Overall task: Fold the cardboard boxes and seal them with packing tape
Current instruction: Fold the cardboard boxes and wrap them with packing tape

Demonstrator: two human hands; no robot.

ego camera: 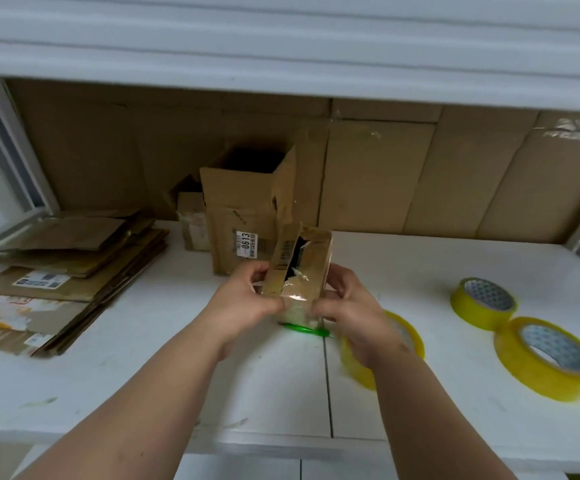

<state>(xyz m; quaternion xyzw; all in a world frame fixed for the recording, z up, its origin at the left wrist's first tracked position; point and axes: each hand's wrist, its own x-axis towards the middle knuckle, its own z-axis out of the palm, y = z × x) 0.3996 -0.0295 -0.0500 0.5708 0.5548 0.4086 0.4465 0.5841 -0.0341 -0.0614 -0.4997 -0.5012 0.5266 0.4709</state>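
A small brown cardboard box [311,261] stands on the white table [143,382] at the centre, its top flaps partly raised and old clear tape on its front. My left hand [247,299] grips its left side with curled fingers. My right hand [350,306] grips its right side, thumb on the front. A yellow tape roll [409,337] lies just behind my right wrist, partly hidden. Two more yellow tape rolls [484,303] [551,358] lie to the right. A green object [304,329] shows under the box.
A taller open cardboard box [247,209] with a "0613" label stands right behind the small one. A stack of flattened boxes [63,271] lies at the left. Cardboard sheets [420,174] line the back wall under a white shelf [281,46].
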